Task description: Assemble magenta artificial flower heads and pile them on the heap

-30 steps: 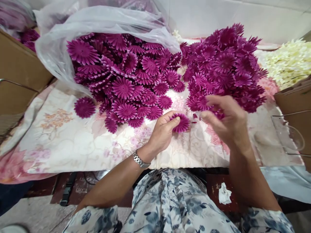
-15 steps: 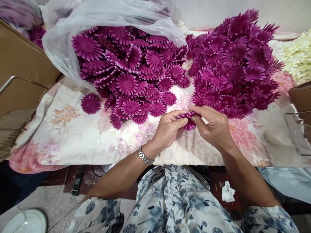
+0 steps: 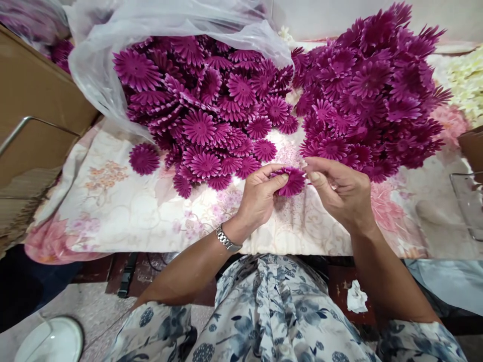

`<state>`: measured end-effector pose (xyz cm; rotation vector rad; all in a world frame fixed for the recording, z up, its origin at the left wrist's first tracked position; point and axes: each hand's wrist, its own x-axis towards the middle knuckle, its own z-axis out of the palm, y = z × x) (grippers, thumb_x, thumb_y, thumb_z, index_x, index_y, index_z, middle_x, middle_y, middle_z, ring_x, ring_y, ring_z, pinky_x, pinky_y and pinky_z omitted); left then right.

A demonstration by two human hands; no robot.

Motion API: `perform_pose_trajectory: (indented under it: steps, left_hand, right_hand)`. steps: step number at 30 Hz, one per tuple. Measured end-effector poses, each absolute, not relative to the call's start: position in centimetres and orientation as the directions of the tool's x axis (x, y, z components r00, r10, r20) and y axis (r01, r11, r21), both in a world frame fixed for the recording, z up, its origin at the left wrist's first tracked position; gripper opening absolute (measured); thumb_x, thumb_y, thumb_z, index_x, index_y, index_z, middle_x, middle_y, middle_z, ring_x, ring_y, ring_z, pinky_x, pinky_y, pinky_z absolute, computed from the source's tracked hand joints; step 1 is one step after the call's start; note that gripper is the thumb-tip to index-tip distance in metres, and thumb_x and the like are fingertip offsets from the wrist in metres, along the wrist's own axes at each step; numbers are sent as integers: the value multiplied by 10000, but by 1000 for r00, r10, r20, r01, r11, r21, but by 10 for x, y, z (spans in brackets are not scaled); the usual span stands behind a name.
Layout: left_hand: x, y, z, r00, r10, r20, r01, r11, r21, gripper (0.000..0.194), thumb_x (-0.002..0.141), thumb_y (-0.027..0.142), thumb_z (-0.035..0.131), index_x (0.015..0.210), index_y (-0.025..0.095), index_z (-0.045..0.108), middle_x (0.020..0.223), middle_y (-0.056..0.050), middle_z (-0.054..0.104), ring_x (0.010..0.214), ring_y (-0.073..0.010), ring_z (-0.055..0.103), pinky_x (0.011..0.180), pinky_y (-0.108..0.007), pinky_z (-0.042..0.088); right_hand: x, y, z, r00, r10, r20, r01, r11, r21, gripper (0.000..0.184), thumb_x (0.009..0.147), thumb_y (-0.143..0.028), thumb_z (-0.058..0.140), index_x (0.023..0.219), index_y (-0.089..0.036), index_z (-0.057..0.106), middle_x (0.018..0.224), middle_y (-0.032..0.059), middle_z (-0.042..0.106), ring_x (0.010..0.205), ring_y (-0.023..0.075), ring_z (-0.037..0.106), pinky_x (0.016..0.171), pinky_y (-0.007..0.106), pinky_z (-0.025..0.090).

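Between the thumb and fingers of my left hand [image 3: 260,193] a purple artificial flower head [image 3: 292,183] is pinched, its petals spread and facing up. My right hand [image 3: 337,188] is just to the right of that flower. Its thumb and forefinger are apart at the petal edge, with nothing visible between them; the other fingers are curled under. Behind my left hand lies a loose pile of flat purple flower heads [image 3: 199,128], partly inside a clear plastic bag [image 3: 94,65]. A taller heap of fuller purple flowers [image 3: 372,80] stands behind my right hand.
A floral cloth [image 3: 151,221] covers the table. Cardboard boxes stand at the left [image 3: 41,100] and right [image 3: 473,146], with metal wire handles. Pale yellow flowers [image 3: 470,85] lie at the far right. A single flower head [image 3: 144,159] rests apart on the left.
My right hand has moved off the flower to the right, its thumb and forefinger parting. The flower in my left hand is now opened out flatter. The view has shifted slightly.
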<state>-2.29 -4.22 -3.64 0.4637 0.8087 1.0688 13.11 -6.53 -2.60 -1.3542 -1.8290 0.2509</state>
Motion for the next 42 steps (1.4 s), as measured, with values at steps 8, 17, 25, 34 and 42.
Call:
perform_pose_trajectory:
  steps: [8, 17, 25, 34, 42]
  left_hand:
    - [-22, -44, -36, 301, 885, -355, -550, 465, 694, 210, 547, 166, 775, 748, 173, 715, 641, 25, 669, 541, -65, 573, 530, -184, 464]
    - [-24, -43, -35, 255, 902, -348, -571, 430, 699, 150, 590, 105, 691, 731, 150, 666, 641, 30, 608, 548, -55, 526, 552, -186, 426]
    - [-21, -43, -35, 167, 929, -331, -563, 365, 741, 155, 657, 60, 626, 771, 157, 588, 673, 43, 574, 607, -49, 507, 614, -172, 397]
    - [-26, -39, -30, 270, 863, -427, -613, 496, 615, 99, 730, 130, 575, 819, 166, 601, 699, 14, 569, 591, -77, 503, 536, -204, 362]
    - [-26, -40, -29, 241, 893, -379, -603, 444, 663, 231, 669, 33, 555, 843, 159, 638, 693, 19, 593, 583, -61, 506, 547, -192, 379]
  right_hand:
    - [124, -62, -29, -121, 850, 513, 728, 428, -536, 137, 816, -226, 630, 722, -180, 542, 643, -19, 544, 586, 99, 516, 543, 230, 418]
    - [121, -63, -30, -205, 710, 674, 785, 530, -319, 99, 831, -92, 572, 867, -157, 638, 738, 40, 696, 682, 129, 641, 621, 231, 511]
    - [117, -65, -31, -268, 640, 720, 832, 531, -162, 62, 815, -159, 602, 841, -199, 641, 788, 57, 665, 768, 176, 624, 695, 321, 528]
    - [120, -66, -28, -201, 726, 657, 801, 509, -317, 105, 871, -146, 492, 810, -209, 549, 718, 34, 618, 704, 158, 588, 644, 295, 492]
    - [122, -68, -27, -174, 764, 622, 743, 516, -427, 89, 869, -132, 493, 839, -198, 544, 735, 30, 591, 709, 146, 564, 648, 285, 463]
